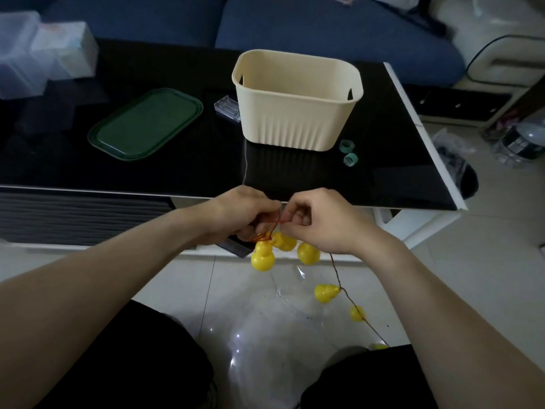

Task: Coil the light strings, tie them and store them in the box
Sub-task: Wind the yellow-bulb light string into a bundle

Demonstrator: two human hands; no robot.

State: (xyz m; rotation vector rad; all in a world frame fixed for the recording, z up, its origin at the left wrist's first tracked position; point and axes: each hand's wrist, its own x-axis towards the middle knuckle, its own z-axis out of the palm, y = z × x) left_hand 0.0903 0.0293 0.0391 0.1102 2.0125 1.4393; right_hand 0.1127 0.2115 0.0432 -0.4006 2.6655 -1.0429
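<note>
Just off the near edge of the glossy black table (177,172), both hands meet over the floor. The left hand (241,214) has its fingers curled round a small bundle of orange-red wire loops, and the right hand (318,219) pinches the same wire between thumb and fingertips, the two hands nearly touching. This wire belongs to the light string of yellow gourd-shaped plastic bulbs (262,256): three bulbs hang bunched right under the hands, and the rest of the string trails down past the right wrist, with more bulbs spaced along it toward the person's right knee. A crumpled sheet of clear plastic (265,329) lies on the pale floor tiles between the knees.

On the table stands the cream ribbed plastic box (295,113), upright and open-topped. Left of it lie a small clear plastic case (227,108) and a dark green rounded-rectangle lid (146,124). Two small teal rolled ties (348,152) sit just beside the box's right corner. Behind the table runs a blue sofa (324,28).
</note>
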